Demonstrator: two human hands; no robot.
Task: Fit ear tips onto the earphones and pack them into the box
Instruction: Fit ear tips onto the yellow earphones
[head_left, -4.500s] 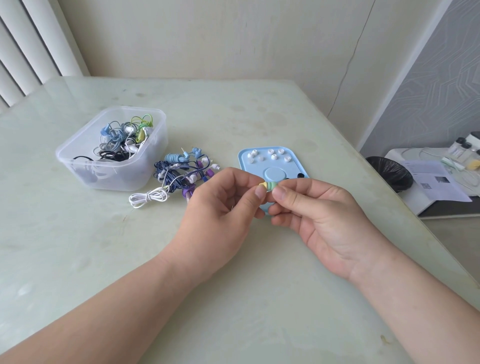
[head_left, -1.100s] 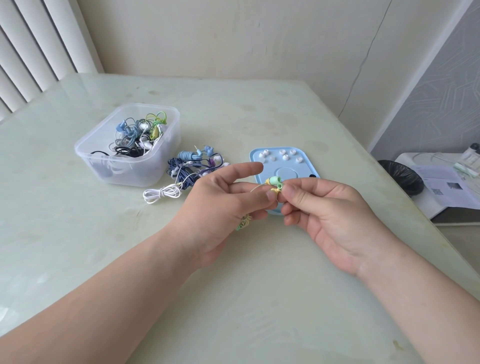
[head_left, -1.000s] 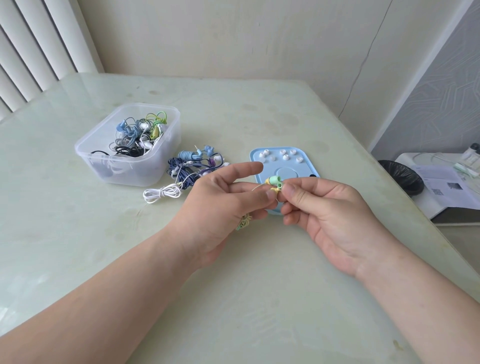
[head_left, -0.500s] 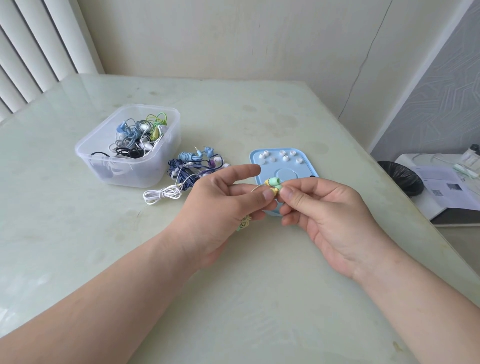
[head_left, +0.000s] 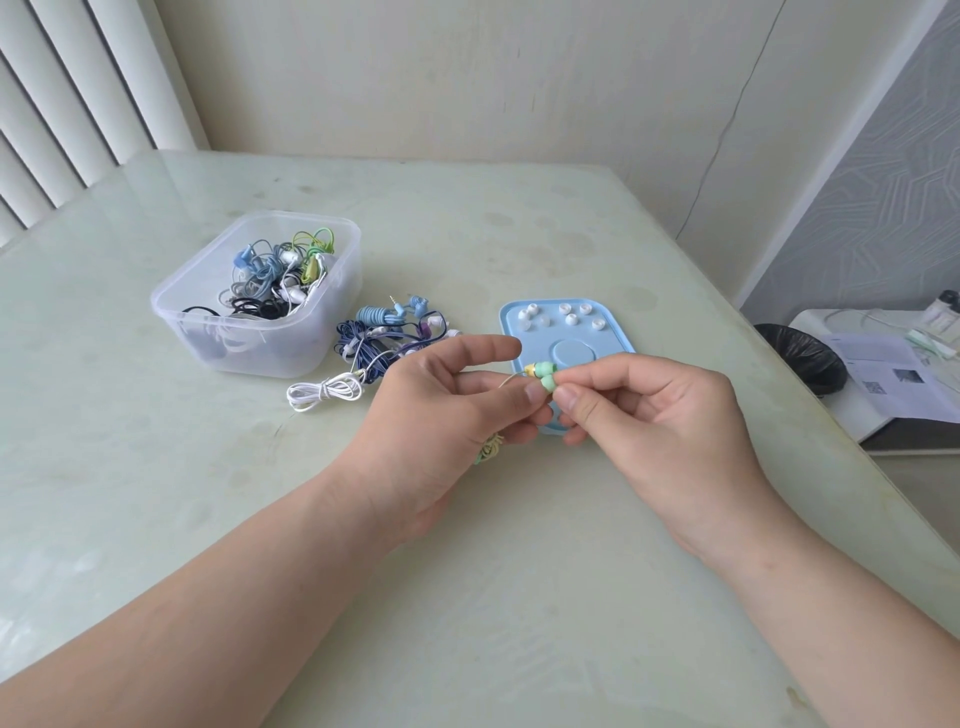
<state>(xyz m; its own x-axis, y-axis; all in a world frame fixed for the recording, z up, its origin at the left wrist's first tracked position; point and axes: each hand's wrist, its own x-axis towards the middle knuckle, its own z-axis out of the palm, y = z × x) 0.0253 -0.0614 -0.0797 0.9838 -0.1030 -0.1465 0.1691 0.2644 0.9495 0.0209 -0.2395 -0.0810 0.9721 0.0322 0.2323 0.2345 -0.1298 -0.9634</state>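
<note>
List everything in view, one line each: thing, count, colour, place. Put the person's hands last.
Table: one, pale green, fills the view.
Box: one, clear plastic, far left, holding tangled earphones.
Loose earphones: a heap, blue, navy and purple, right of the box.
White earphone bundle: one, coiled, in front of the heap.
Lid: one, light blue, flat, beyond the hands.
Ear tips: about eight, white, at the lid's far end.
Held earphones: two buds, green and yellow, between the fingertips.
Bin bag: one, black, off the table's right.
Papers: white, far right.
Left hand: pinching the buds, cable coil under the palm.
Right hand: pinching the buds.
</note>
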